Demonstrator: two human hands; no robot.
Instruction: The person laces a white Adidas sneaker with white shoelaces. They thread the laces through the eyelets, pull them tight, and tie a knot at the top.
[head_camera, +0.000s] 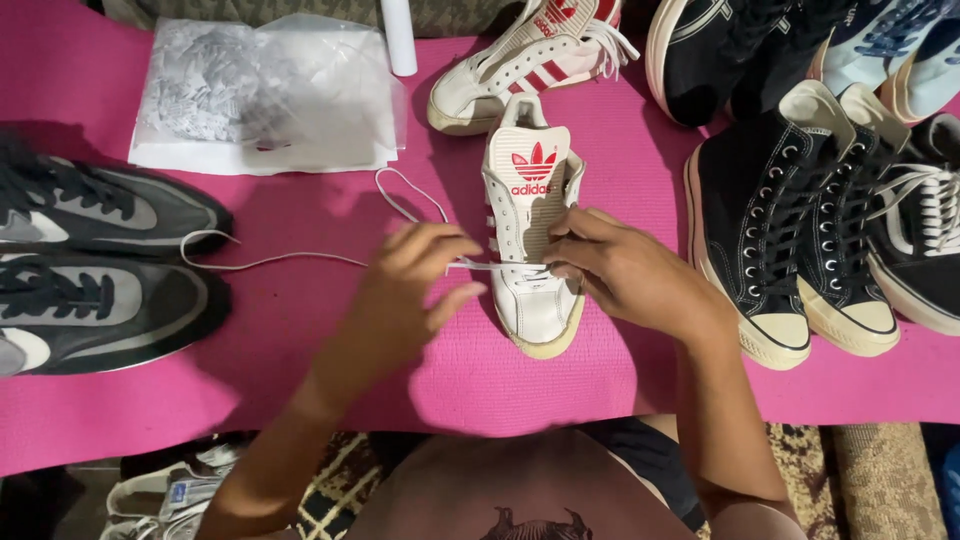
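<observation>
A white sneaker (530, 300) with a red mark on its tongue lies toe toward me on the pink mat (300, 330). A white shoelace (270, 262) runs from its lower eyelets out to the left in loops across the mat. My left hand (405, 295) pinches the lace just left of the shoe. My right hand (625, 275) pinches the other part of the lace at the shoe's right eyelets, fingers resting on the upper.
Two dark grey sneakers (90, 270) lie at the left. Black high-top shoes (790, 230) stand at the right, more shoes behind. A second white sneaker (520, 60) lies at the back. A clear plastic bag (260, 90) and a white tube (400, 35) sit at the back left.
</observation>
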